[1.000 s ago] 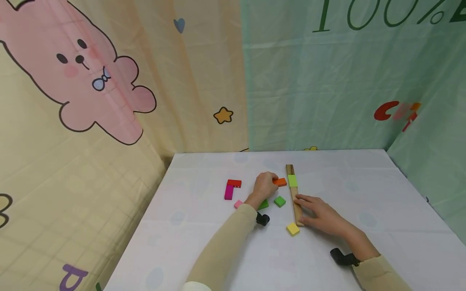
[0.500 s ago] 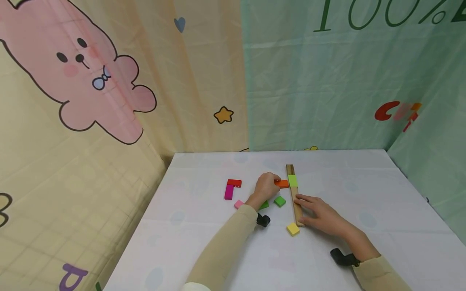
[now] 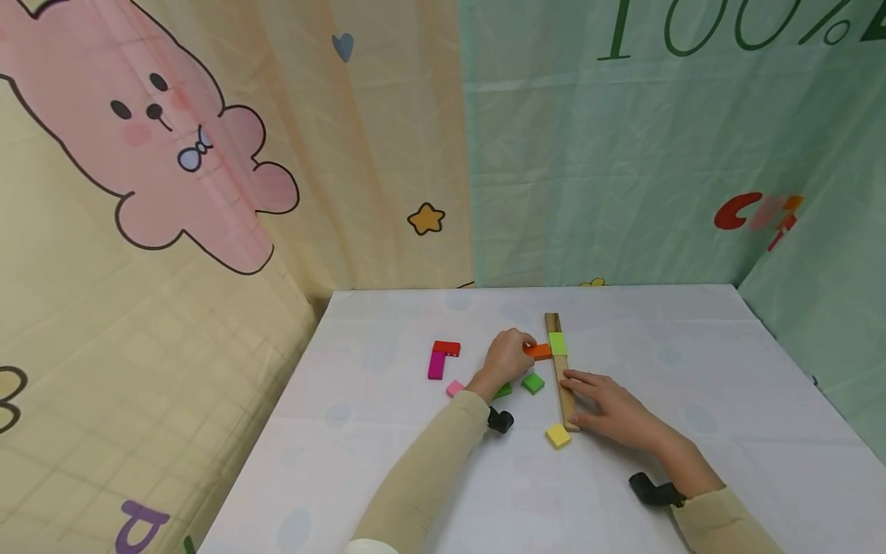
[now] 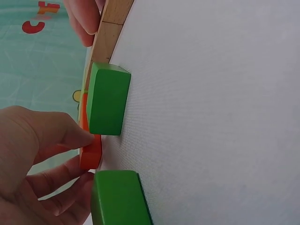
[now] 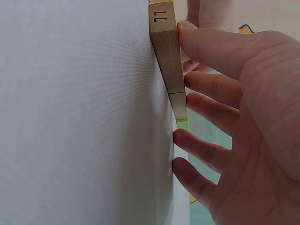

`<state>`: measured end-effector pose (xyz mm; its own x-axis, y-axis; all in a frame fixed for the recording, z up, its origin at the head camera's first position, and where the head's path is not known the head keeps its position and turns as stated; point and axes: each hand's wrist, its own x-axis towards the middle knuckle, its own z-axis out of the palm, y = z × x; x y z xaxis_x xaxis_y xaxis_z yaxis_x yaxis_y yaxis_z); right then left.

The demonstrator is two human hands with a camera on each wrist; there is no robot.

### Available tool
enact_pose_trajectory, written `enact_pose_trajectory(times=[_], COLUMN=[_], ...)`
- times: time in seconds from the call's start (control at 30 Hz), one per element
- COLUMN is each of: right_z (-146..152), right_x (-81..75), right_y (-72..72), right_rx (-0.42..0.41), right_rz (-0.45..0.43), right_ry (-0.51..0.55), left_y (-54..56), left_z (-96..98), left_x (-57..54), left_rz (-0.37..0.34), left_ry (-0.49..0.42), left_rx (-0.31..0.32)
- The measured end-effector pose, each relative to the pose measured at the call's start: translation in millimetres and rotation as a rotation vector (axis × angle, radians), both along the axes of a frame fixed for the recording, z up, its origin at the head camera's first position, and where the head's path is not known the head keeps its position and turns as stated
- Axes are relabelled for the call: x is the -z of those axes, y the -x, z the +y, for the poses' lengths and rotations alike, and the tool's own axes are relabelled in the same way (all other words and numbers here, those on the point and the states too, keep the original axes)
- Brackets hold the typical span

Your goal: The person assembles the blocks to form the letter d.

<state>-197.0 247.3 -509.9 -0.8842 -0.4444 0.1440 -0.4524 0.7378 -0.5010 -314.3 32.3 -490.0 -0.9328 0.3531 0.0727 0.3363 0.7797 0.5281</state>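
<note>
Thumb and fingers of my left hand (image 3: 508,355) pinch an orange block (image 3: 540,352), whose far end meets a row of blocks in the head view. That row runs away from me: plain wooden blocks (image 3: 564,392), a lime-green block (image 3: 557,343) among them, and a darker wooden piece at the far end. Along the row's right side, my right hand (image 3: 612,408) lies with fingers extended; in the right wrist view its thumb and fingertips touch the wooden blocks (image 5: 168,61). Two green blocks (image 4: 110,99) sit by my left hand, one partly hidden by it in the head view.
A yellow block (image 3: 557,436) lies at the row's near end. To the left are a red block (image 3: 446,348), a magenta block (image 3: 437,365) and a pink block (image 3: 454,388). All rest on a white-covered table (image 3: 332,477), with printed curtains (image 3: 388,154) behind and beside it.
My left hand has slid the orange block slightly to the right, closing the gap to the row beside the lime-green block. My right hand stays in place.
</note>
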Motion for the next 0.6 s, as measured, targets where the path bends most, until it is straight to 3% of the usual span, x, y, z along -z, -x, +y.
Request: enact_pose_trajectory(times=[0.33, 0.6], right_z=[-0.4, -1.6], right_x=[-1.1, -4.0], right_y=[-1.4, -1.8], right_rx=[-0.01, -0.005], right_rz=[-0.002, 0.011], right_ry=[0.004, 0.002], left_y=[-2.3, 0.1], left_z=[-1.6, -10.6], left_x=[0.2, -13.4], left_rz=[-0.035, -0.076], left_ry=[-0.016, -0.066], left_rx=[-0.011, -0.002])
